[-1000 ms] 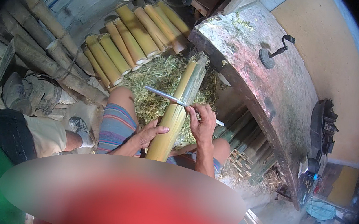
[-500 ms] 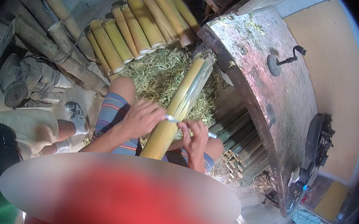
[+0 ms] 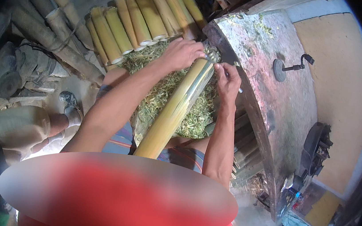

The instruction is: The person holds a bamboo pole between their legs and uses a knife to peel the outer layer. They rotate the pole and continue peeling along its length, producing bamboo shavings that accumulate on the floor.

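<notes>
A thick yellow bamboo section (image 3: 170,111) slants away from my lap, its far end streaked dark green. At that far end my left hand (image 3: 183,54) is closed around one end of a drawknife. My right hand (image 3: 228,80) grips its other end, and the light tip of the drawknife (image 3: 240,90) sticks out beside my palm. Most of the blade is hidden by my fingers and a small clump of shavings (image 3: 212,55) at the bamboo's end. Both my arms are stretched forward, one on each side of the bamboo.
Several cut bamboo sections (image 3: 154,12) lean in a row at the back, above a heap of green shavings (image 3: 150,87). A stained worktable (image 3: 272,56) with a small stand (image 3: 279,70) is at the right. Another person's leg (image 3: 57,123) is at the left, near stacked poles (image 3: 38,30).
Both hands have moved forward with the drawknife, from the middle of the bamboo to its far end. My arms have straightened, and the view has shifted slightly.
</notes>
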Demonstrator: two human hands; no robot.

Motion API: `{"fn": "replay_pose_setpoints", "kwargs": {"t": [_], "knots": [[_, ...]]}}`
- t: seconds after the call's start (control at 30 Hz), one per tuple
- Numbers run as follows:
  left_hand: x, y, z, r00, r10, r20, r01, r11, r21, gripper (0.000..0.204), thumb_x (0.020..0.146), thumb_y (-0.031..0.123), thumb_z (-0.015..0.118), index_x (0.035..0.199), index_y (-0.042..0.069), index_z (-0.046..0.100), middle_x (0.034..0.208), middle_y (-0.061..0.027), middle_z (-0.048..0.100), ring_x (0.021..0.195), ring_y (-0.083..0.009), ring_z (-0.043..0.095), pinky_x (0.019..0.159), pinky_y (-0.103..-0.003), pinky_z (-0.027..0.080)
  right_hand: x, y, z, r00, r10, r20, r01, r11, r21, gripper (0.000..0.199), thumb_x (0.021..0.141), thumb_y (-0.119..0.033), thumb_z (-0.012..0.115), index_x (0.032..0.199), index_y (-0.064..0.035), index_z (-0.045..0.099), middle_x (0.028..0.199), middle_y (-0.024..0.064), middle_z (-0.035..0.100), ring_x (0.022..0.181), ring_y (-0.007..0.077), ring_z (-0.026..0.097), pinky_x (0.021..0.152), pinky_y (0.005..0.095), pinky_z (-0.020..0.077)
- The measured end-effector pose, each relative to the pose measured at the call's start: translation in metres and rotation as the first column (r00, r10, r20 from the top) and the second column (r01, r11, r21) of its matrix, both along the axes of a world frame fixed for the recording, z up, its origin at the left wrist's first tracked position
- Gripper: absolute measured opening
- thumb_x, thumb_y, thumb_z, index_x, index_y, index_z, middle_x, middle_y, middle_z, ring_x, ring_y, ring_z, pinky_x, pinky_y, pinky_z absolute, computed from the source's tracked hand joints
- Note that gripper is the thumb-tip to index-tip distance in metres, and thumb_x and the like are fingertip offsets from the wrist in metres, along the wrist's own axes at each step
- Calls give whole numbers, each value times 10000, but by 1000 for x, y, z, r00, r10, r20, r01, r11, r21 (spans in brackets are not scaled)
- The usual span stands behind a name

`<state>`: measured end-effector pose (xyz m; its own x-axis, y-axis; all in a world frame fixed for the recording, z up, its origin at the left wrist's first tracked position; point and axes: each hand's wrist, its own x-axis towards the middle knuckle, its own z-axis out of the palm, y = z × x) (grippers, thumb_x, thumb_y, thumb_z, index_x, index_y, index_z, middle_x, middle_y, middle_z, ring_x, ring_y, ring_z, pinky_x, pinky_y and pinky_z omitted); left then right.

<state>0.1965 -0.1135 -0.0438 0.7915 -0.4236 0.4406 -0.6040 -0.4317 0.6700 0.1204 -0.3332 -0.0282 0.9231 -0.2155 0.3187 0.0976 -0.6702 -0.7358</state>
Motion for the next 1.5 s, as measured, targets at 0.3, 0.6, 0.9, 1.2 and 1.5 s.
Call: {"fn": "replay_pose_setpoints", "kwargs": {"t": [0.3, 0.6, 0.9, 1.2, 1.5], "knots": [[-203, 102, 4, 996, -1, -84, -4, 998, -61, 118, 973, 198, 731, 971, 81, 716, 911, -86, 693, 825, -314, 636, 766, -448, 476, -187, 80, -1, 981, 192, -17, -192, 966, -176, 43, 892, -129, 809, 919, -119, 777, 913, 75, 737, 823, 275, 654, 778, 393, 471], [-47, 9, -22, 994, 64, -89, -82, 975, -209, 194, 1003, 287, 695, 977, 95, 681, 903, -117, 689, 900, -360, 677, 799, -471, 489, -29, 11, 9, 994, 112, 17, -110, 989, -96, 211, 959, -207, 806, 1002, -3, 771, 839, 95, 699, 763, 191, 627, 704, 355, 500], [-153, 72, -6, 997, 46, -63, -48, 998, -41, 192, 982, 259, 727, 973, 69, 699, 939, -107, 678, 936, -334, 647, 835, -460, 464, -130, 59, 12, 973, 210, 93, -181, 950, -253, 120, 883, -205, 843, 937, -112, 790, 899, 91, 744, 833, 294, 688, 758, 415, 491], [-110, 36, -40, 989, 105, -108, -125, 972, -201, 134, 1003, 161, 675, 989, 29, 690, 978, -155, 715, 914, -396, 673, 822, -482, 510, -73, 25, -2, 965, 249, 79, -236, 961, -141, 178, 951, -178, 799, 1006, -10, 775, 889, 153, 735, 807, 257, 689, 713, 376, 519], [-84, 32, -11, 997, 69, -43, -74, 986, -148, 251, 1014, 330, 677, 985, 81, 692, 945, -105, 698, 943, -331, 667, 866, -457, 465, -70, 32, 20, 990, 120, 79, -109, 985, -136, 122, 929, -184, 808, 932, -65, 783, 893, 132, 737, 776, 312, 672, 698, 413, 510]]}}
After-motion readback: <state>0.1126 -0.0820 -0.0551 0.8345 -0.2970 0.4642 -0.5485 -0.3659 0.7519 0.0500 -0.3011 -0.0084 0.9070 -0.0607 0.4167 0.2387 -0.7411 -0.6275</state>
